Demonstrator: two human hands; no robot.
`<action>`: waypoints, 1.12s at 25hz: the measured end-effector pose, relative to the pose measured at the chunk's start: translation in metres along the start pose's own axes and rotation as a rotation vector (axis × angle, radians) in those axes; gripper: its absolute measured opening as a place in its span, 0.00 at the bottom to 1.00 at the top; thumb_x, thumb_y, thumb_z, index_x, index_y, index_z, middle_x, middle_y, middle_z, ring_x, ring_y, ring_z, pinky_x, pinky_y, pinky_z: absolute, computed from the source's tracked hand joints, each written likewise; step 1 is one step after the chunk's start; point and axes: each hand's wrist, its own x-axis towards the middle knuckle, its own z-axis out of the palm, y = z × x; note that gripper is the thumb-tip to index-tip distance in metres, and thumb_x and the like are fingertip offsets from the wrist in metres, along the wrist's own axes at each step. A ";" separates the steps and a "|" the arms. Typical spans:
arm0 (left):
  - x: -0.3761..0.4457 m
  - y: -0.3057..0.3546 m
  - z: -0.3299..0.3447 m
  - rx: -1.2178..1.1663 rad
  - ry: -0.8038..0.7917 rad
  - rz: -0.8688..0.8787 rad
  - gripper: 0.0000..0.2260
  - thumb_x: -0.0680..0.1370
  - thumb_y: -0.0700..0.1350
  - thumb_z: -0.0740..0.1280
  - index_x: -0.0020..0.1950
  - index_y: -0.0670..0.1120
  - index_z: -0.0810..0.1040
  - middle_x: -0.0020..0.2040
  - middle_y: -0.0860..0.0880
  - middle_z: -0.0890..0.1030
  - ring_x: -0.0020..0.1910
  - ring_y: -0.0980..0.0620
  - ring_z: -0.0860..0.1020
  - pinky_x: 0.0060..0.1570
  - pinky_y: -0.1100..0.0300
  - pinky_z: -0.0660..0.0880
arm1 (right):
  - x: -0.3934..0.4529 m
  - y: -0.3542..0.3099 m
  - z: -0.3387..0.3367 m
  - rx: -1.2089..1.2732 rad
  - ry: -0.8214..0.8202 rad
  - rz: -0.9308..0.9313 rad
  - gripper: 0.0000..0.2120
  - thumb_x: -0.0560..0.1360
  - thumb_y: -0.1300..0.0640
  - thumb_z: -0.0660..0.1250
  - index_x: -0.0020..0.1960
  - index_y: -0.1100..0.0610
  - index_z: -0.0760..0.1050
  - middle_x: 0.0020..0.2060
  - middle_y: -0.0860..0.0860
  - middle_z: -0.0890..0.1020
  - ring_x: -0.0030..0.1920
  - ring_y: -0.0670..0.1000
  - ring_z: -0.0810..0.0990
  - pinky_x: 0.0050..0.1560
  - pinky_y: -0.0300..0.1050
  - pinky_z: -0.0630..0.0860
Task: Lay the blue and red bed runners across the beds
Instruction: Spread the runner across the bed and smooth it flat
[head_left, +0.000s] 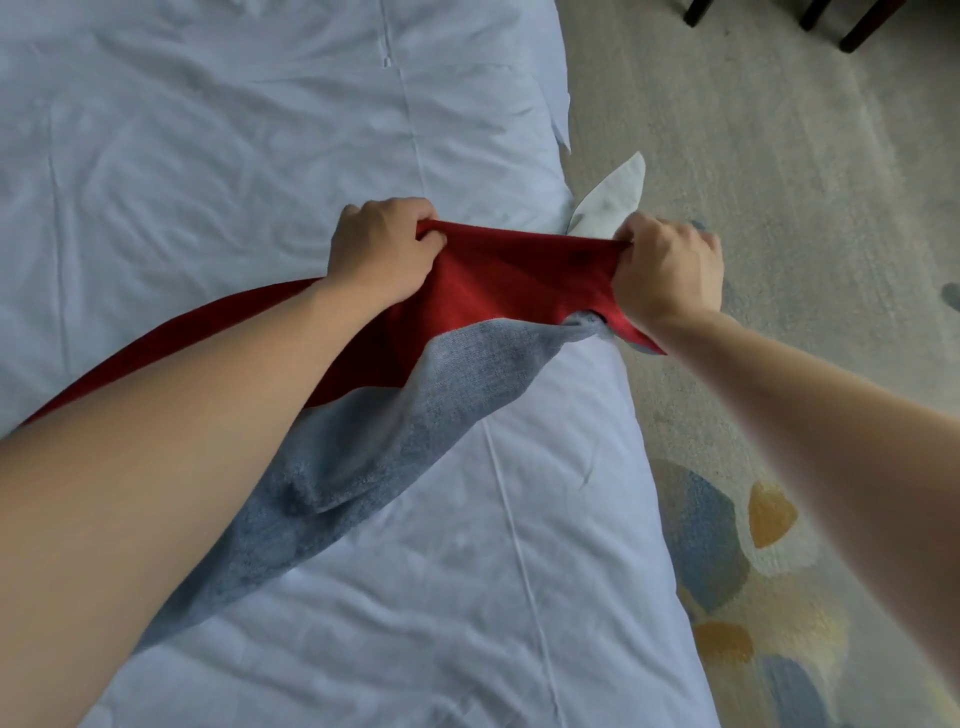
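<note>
Fingers (631, 244) bunch soft red runner (498, 280) (grey underside).

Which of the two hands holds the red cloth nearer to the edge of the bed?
The right hand: it grips the red cloth at the bed's edge; the left hand grips it over the sheet.

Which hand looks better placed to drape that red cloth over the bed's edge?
The right hand, probably. It grips the red runner at the bed edge by the carpet; the left hand grips it farther in.
</note>
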 end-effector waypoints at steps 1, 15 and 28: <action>0.008 0.000 -0.003 0.018 0.037 -0.015 0.11 0.78 0.51 0.65 0.55 0.49 0.82 0.52 0.44 0.84 0.55 0.39 0.78 0.60 0.52 0.68 | 0.012 -0.001 -0.004 -0.012 0.026 0.000 0.13 0.73 0.60 0.57 0.51 0.54 0.79 0.45 0.55 0.83 0.48 0.61 0.78 0.57 0.53 0.66; -0.128 0.058 0.049 0.337 0.058 0.599 0.12 0.72 0.54 0.68 0.50 0.48 0.76 0.47 0.48 0.76 0.47 0.45 0.74 0.51 0.49 0.67 | -0.086 -0.024 0.030 0.063 -0.049 -0.015 0.08 0.73 0.60 0.61 0.48 0.56 0.78 0.46 0.55 0.78 0.47 0.60 0.76 0.48 0.52 0.66; -0.177 0.039 -0.012 -0.410 -0.799 0.104 0.05 0.73 0.47 0.74 0.37 0.51 0.82 0.32 0.56 0.79 0.34 0.57 0.76 0.40 0.59 0.72 | -0.216 -0.038 -0.006 0.099 -0.212 0.102 0.18 0.73 0.55 0.70 0.61 0.57 0.73 0.53 0.54 0.79 0.56 0.59 0.77 0.55 0.54 0.71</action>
